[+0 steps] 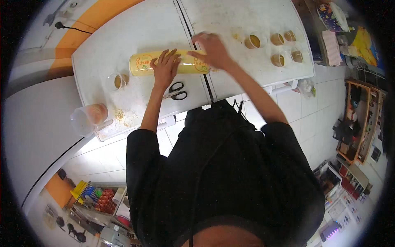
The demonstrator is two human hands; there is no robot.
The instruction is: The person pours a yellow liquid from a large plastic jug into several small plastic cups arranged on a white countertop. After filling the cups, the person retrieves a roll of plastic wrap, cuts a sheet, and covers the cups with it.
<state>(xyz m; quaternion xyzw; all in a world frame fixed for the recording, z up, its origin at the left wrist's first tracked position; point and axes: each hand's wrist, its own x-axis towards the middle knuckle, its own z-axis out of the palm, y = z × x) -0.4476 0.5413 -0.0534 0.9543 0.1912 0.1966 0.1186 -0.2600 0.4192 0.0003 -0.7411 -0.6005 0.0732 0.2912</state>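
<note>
A yellow cylindrical roll of cling film [142,65] lies crosswise on the white table. My left hand [165,68] rests on its middle, fingers spread over the top. Above the roll's right part is my right hand [214,51], slightly blurred, with its thumb and fingers apart and nothing visible between them. Whether it touches the film I cannot tell. Black-handled scissors [177,91] lie just in front of the roll, their blades partly behind my left wrist. Left of the roll sits a clear cup [118,81] with brown contents.
Several clear cups [277,60] with brown contents stand on the table's right side. A translucent jug [84,119] is at the near left corner, close to scattered crumbs [120,116]. A dark seam [185,20] divides the white tabletop [226,20].
</note>
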